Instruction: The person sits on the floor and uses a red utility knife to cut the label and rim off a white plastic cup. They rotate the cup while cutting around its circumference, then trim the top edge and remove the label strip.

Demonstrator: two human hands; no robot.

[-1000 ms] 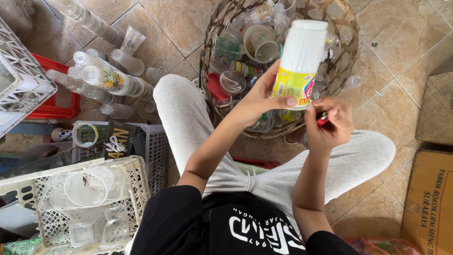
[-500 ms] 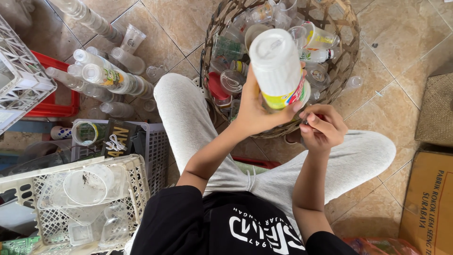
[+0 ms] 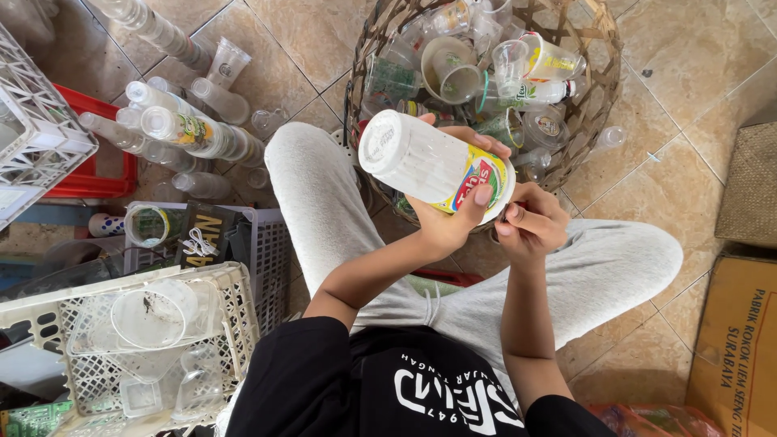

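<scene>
Two hands meet over our lap: our left hand (image 3: 453, 222) grips a white bottle (image 3: 433, 166) tilted on its side, base toward the camera. Our right hand (image 3: 534, 222), fingers curled shut, touches the bottle's label end, just before the woven basket (image 3: 603, 73) of plastic cups.

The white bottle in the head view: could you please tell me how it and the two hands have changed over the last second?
The left hand has tipped the white bottle from upright onto its side, base toward the camera and up-left, and kept its grip. The right hand has moved up against the bottle's lower end. The wicker basket of cups, the white crates and the bottles on the floor have not moved.
</scene>
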